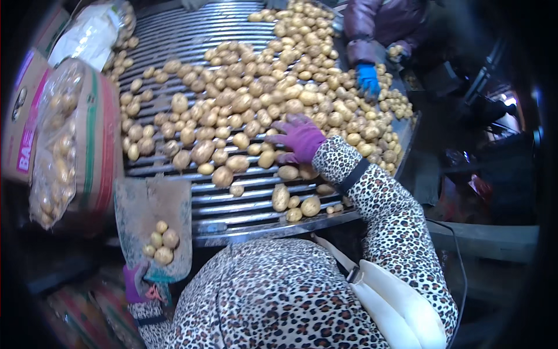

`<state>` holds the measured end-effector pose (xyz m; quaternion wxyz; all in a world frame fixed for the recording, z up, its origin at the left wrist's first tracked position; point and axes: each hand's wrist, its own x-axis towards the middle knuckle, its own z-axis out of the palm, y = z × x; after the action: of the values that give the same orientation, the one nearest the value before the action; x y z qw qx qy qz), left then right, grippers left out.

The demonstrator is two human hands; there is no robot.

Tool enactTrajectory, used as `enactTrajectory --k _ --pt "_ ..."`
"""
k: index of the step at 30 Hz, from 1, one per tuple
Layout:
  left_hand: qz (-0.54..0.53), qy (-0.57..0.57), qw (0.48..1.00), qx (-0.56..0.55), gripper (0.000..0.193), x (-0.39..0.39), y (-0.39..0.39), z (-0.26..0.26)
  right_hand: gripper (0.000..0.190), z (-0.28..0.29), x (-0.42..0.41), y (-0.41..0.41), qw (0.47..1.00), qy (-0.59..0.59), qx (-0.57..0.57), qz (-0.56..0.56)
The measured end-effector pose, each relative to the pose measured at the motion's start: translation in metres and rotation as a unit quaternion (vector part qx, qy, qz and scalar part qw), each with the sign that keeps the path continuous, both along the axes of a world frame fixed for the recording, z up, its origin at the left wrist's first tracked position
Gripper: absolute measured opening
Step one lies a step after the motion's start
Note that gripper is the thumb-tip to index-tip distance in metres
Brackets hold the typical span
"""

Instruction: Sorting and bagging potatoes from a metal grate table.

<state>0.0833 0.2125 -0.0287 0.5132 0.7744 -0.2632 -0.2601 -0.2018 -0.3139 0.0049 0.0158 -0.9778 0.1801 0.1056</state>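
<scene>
My left hand (136,283), in a purple glove, grips the near edge of a worn plastic scoop (150,200) shaped like a dustpan. Several potatoes (164,256) lie together in it, towards my hand. My right hand (303,138), in the same kind of glove, reaches onto a table of metal rollers (244,218). Its fingers are spread and rest among loose potatoes (241,102) of mixed sizes. Whether a potato is under the palm is hidden. A few potatoes (311,206) lie apart near the table's front rim.
On the left stands a filled potato bag (100,144) with a clear plastic front, beside a printed carton (17,131). Another bag (89,35) is behind it. Across the table, a co-worker's blue-gloved hand (368,80) touches potatoes. A cable (463,270) hangs at right.
</scene>
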Motion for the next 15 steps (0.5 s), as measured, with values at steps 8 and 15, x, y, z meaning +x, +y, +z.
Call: enactTrajectory --k 8,15 --pt "0.152 0.244 0.957 -0.049 0.022 -0.017 -0.057 0.039 0.082 -0.019 -0.156 -0.026 0.857 -0.180 -0.068 -0.478" --pt "-0.080 0.122 0.987 0.073 0.022 0.001 -0.147 0.062 0.105 -0.031 -0.140 -0.023 0.785 -0.138 0.072 -0.599"
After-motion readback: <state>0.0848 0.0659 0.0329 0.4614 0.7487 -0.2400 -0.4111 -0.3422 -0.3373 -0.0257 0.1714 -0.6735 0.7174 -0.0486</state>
